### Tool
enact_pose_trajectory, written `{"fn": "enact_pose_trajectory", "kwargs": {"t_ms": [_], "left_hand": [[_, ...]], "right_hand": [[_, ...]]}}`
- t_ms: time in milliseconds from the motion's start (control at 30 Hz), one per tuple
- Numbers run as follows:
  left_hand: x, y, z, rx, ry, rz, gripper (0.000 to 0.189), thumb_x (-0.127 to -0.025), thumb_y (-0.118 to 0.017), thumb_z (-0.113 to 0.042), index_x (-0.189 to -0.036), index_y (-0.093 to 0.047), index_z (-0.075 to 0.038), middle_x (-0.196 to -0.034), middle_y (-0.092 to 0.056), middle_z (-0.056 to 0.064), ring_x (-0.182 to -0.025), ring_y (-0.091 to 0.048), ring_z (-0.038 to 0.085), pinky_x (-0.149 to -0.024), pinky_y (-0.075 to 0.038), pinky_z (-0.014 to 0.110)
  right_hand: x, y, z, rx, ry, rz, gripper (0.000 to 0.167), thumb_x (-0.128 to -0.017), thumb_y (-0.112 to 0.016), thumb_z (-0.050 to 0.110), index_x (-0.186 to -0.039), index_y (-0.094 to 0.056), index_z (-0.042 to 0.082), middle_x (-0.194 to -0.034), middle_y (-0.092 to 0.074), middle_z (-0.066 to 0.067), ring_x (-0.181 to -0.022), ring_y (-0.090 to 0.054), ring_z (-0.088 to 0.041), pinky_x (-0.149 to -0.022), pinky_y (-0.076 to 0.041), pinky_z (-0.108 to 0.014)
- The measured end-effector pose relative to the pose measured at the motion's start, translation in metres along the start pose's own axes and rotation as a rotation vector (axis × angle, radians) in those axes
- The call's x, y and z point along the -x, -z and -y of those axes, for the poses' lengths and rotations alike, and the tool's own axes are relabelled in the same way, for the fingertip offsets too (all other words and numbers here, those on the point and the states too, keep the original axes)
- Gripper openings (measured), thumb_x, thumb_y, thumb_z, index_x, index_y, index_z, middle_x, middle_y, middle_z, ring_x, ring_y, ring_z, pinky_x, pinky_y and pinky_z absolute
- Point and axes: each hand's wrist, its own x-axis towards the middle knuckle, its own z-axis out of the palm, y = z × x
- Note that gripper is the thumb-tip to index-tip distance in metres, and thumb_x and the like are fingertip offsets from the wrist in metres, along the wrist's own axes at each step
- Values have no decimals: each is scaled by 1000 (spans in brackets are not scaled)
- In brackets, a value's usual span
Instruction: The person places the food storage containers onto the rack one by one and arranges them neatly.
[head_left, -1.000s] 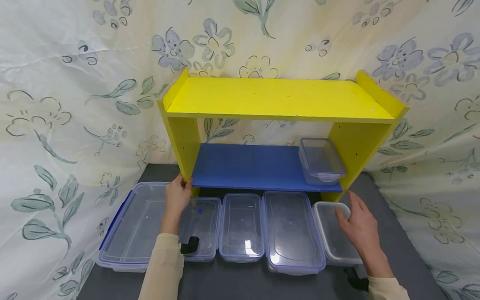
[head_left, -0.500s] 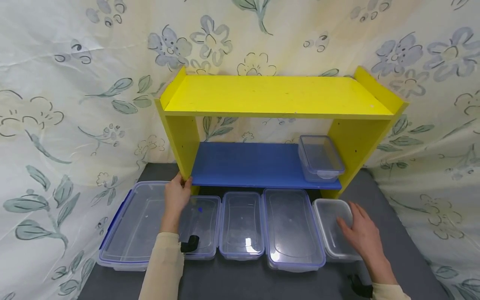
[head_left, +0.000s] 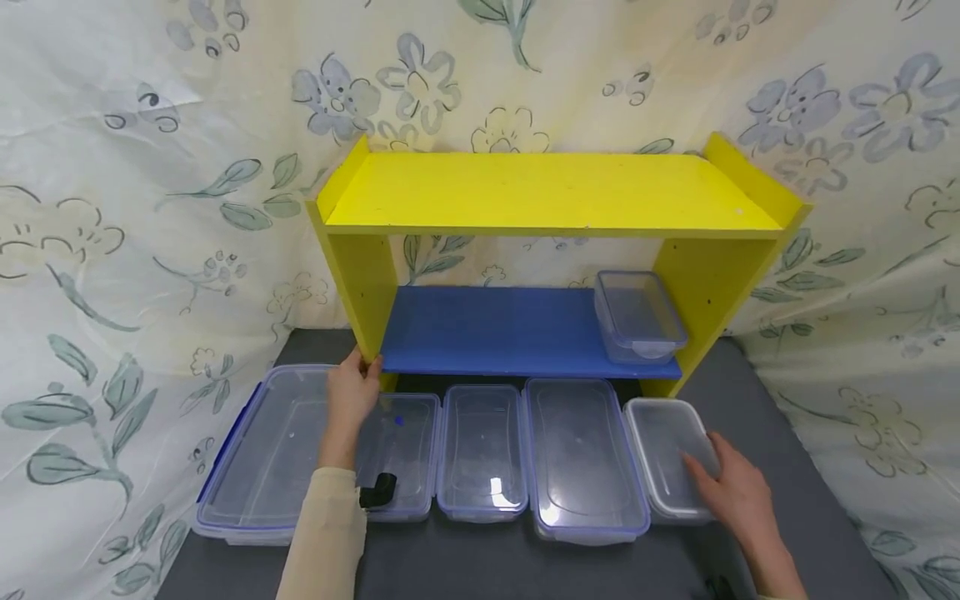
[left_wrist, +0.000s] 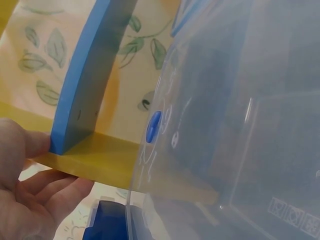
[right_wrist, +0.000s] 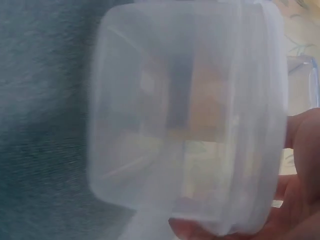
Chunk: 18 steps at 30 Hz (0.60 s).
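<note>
My left hand [head_left: 351, 396] grips the lower front edge of the yellow side panel [head_left: 352, 292] of a small shelf unit, thumb beside the blue shelf board [left_wrist: 80, 80] in the left wrist view. At the right, my right hand [head_left: 738, 492] holds a food container with a whitish lid [head_left: 663, 450] by its right side, the thumb over the lid. Seen up close in the right wrist view, that clear food container [right_wrist: 160, 110] has fingers [right_wrist: 287, 187] around its rim. It stands on the dark tabletop in front of the shelf unit.
Lidded containers stand in a row: a large one [head_left: 262, 458], a small one [head_left: 405, 450], a narrow one [head_left: 482, 450] and a long one [head_left: 585, 454]. Another container [head_left: 637, 312] sits on the blue shelf, right end. Floral cloth [head_left: 150, 250] hangs behind.
My right hand has come down from beside the shelf's right panel to the right edge of the whitish-lidded food container. The left hand keeps its grip on the shelf unit.
</note>
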Motion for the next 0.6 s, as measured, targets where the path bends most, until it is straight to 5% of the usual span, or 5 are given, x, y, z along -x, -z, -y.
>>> {"fn": "enact_pose_trajectory", "kwargs": {"t_ms": [233, 467, 600], "left_hand": [[1, 0, 0, 2, 1, -1, 16, -96, -61, -23, -97, -62, -7, -77, -68, 14, -66, -60, 29, -59, -45, 37], [2, 0, -2, 5, 11, 9, 17, -96, -60, -24, -100, -62, -7, -81, -70, 15, -69, -62, 31, -63, -47, 43], [2, 0, -2, 6, 13, 18, 17, -96, -60, -24, -100, -62, -7, -81, -70, 15, -69, -62, 30, -62, -48, 41]], "right_hand": [[2, -2, -9, -112, -217, 120, 73, -97, -46, 53, -144, -35, -2, -140, -43, -36, -121, -47, -53, -92, -42, -60], [8, -5, -21, -204, -267, 124, 75, -98, -43, 54, -147, -32, -2, -135, -47, -36, -116, -53, -48, -87, -47, -53], [13, -6, -29, -303, -329, 226, 89, -95, -38, 64, -153, -17, 0, -148, -32, -36, -132, -38, -50, -101, -37, -61]]}}
